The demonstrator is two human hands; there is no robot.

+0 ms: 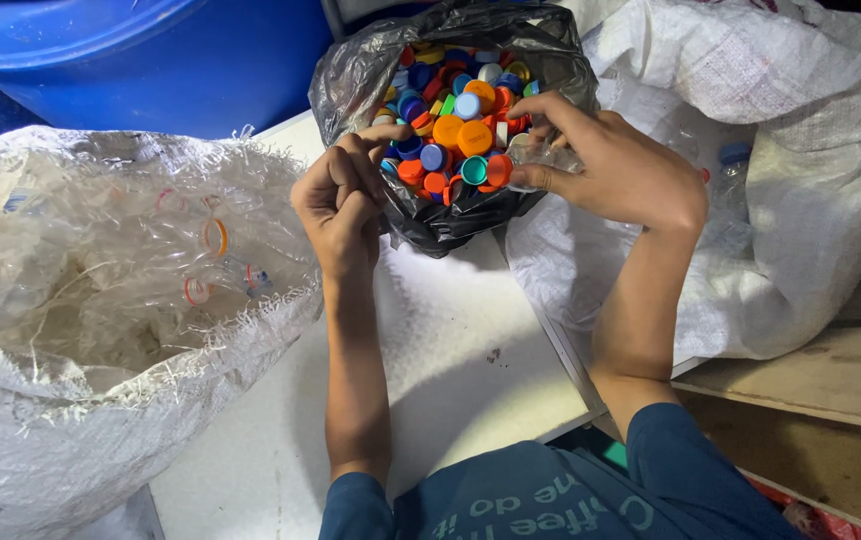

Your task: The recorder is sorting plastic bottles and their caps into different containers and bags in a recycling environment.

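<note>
Clear bottle [541, 155] clamped in right grip [611, 160]; left grip [346, 190] fisted beside cap bag [351, 80].

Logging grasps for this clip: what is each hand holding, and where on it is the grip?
The right hand holds a clear plastic bottle near its neck end, over the black bag of caps. The left hand is curled shut; its contents cannot be told.

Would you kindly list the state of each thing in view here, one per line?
Black plastic bag: open, filled with coloured bottle caps.
Clear plastic bottle: held at the bag's rim.
Right hand: gripping the bottle.
Left hand: closed, fingertips at the bag's edge.
Left woven sack: open, holding crushed clear bottles.
Right woven sack: open, bottles inside.
Blue drum: state unclear.
</note>
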